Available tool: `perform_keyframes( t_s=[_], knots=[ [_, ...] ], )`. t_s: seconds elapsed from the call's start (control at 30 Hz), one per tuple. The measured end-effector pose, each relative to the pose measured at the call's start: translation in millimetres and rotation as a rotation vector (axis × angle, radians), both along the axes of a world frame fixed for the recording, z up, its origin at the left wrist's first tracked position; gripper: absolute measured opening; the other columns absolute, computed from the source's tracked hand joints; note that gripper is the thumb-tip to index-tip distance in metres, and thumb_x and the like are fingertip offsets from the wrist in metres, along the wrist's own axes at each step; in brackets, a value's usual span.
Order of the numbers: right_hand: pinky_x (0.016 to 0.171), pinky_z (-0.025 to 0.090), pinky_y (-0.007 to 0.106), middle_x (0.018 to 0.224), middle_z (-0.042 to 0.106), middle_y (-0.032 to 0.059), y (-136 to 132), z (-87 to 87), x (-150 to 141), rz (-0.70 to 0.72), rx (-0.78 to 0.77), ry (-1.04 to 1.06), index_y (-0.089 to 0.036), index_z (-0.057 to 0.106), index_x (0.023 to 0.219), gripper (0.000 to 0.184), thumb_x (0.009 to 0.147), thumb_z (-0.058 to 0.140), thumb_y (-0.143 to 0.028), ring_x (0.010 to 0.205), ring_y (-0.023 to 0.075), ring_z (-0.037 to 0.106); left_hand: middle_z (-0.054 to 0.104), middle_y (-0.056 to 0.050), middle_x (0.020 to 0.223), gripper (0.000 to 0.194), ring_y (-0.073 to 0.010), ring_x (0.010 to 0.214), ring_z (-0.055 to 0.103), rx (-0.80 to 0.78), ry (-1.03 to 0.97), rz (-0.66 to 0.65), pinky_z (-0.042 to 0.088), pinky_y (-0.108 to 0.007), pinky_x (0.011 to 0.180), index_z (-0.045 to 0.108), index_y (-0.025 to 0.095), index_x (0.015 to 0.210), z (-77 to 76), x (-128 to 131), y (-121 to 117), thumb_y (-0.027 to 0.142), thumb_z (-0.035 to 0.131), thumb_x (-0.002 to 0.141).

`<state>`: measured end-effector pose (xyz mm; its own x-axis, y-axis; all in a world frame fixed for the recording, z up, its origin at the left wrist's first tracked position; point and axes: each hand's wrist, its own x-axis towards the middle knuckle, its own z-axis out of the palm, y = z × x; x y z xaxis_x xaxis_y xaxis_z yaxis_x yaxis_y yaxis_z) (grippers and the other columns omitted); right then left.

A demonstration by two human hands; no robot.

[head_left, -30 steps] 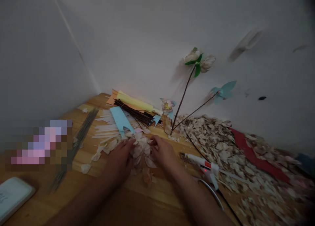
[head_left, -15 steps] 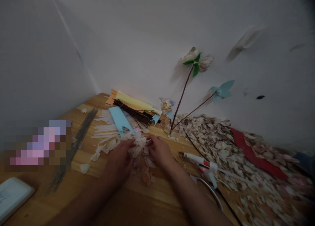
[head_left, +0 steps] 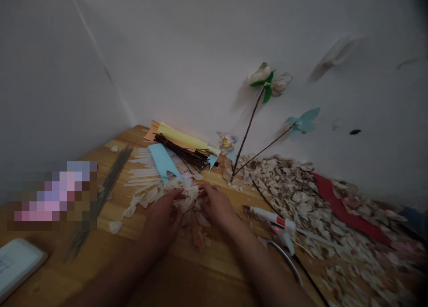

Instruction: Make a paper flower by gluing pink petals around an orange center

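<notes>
Both hands meet over a small heap of pale dried petals on the wooden table. My left hand curls its fingers in against the heap's left side, closed on petals. From the right, my right hand bends its fingers and thumb around petals at the other side. The fingertips are partly hidden among them. Below the heap, between the wrists, lie a few darker pinkish petals. Loose whitish petals are scattered left of my left hand.
A white glue gun with a red light lies right of my right forearm, scissors below it. Petals pile up at right. Behind stand stemmed flowers, dark stems and blue paper. Wires lie left.
The hands stay in almost the same place at the petal heap, with only slight finger movement. The view has shifted very slightly.
</notes>
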<state>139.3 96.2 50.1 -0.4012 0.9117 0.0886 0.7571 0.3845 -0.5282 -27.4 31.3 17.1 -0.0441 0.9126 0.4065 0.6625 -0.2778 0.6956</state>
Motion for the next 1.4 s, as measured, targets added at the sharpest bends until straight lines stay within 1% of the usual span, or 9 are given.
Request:
perform_keyframes(
  t_s=[0.13,0.33,0.53,0.63,0.77,0.87,0.97,1.1,1.4],
  knots=[
    [0.076,0.04,0.03,0.08,0.066,0.0037,1.7,-5.2,1.4,-0.011,0.015,-0.037,-0.02,0.06,0.097,0.037,0.067,0.052,0.0,0.09,0.0217,0.055,0.067,-0.008,0.104,0.037,-0.0224,0.1,0.061,0.026,0.014,0.015,0.047,-0.041,0.087,0.047,0.019,0.114,2.0,-1.7,0.8,0.013,0.043,0.078],
    [0.076,0.04,0.028,0.087,0.067,0.0027,0.4,0.0,8.6,-0.012,0.045,-0.023,-0.021,0.059,0.098,0.038,0.068,0.05,0.0,0.089,0.0191,0.055,0.066,-0.008,0.106,0.037,-0.0232,0.102,0.06,0.021,0.022,0.042,0.047,-0.043,0.088,0.048,0.019,0.113,1.5,-1.8,1.6,0.012,0.045,0.076],
    [0.08,0.039,0.03,0.089,0.068,0.0019,4.8,1.9,-9.6,-0.012,0.072,-0.001,-0.02,0.056,0.103,0.026,0.077,0.057,-0.016,0.093,0.0211,0.053,0.065,-0.01,0.108,0.039,-0.0236,0.103,0.059,0.018,0.029,0.063,0.046,-0.044,0.09,0.047,0.016,0.114,0.5,-3.3,2.6,0.01,0.044,0.075],
    [0.078,0.038,0.031,0.09,0.068,0.0025,8.0,-1.6,-20.9,-0.018,0.065,-0.016,-0.02,0.056,0.105,0.03,0.075,0.062,-0.02,0.094,0.0222,0.053,0.065,-0.011,0.107,0.039,-0.0245,0.102,0.058,0.025,0.04,0.071,0.046,-0.045,0.09,0.048,0.016,0.113,0.7,-4.1,3.1,0.01,0.044,0.074],
    [0.076,0.038,0.031,0.085,0.067,0.0034,12.4,-5.2,-33.1,-0.053,0.032,-0.025,-0.02,0.056,0.103,0.036,0.07,0.067,-0.015,0.092,0.0223,0.055,0.065,-0.01,0.106,0.038,-0.0246,0.101,0.059,0.033,0.049,0.074,0.047,-0.045,0.089,0.049,0.016,0.112,1.1,-4.1,2.8,0.011,0.044,0.074],
    [0.066,0.038,0.027,0.076,0.067,-0.0003,16.4,-4.2,-37.0,-0.093,-0.029,0.005,-0.021,0.056,0.098,0.033,0.069,0.067,-0.011,0.079,0.0186,0.059,0.065,-0.01,0.107,0.038,-0.0243,0.102,0.059,0.031,0.049,0.082,0.047,-0.045,0.089,0.049,0.017,0.112,1.9,-3.6,2.1,0.01,0.044,0.075],
    [0.06,0.038,0.024,0.074,0.067,-0.0024,19.7,-1.1,-34.4,-0.132,-0.074,0.061,-0.022,0.055,0.095,0.028,0.071,0.066,-0.013,0.071,0.0156,0.061,0.065,-0.01,0.107,0.04,-0.024,0.103,0.058,0.027,0.045,0.084,0.046,-0.045,0.09,0.048,0.018,0.113,2.4,-3.4,1.9,0.008,0.044,0.074],
    [0.062,0.04,0.025,0.075,0.068,-0.003,19.1,3.0,-25.3,-0.172,-0.087,0.127,-0.024,0.055,0.092,0.023,0.073,0.064,-0.014,0.073,0.0159,0.063,0.065,-0.009,0.106,0.042,-0.024,0.102,0.059,0.024,0.02,0.087,0.046,-0.044,0.089,0.049,0.018,0.113,1.1,-3.7,2.5,0.008,0.045,0.073],
    [0.062,0.044,0.028,0.073,0.071,-0.0013,-2.1,14.7,0.6,-0.152,-0.135,0.319,-0.025,0.058,0.09,0.021,0.073,0.059,-0.013,0.069,0.0176,0.065,0.066,-0.009,0.106,0.039,-0.0226,0.1,0.061,-0.049,-0.099,0.053,0.049,-0.043,0.085,0.047,0.018,0.115,3.4,-1.0,0.4,0.013,0.045,0.076]
  ],
)
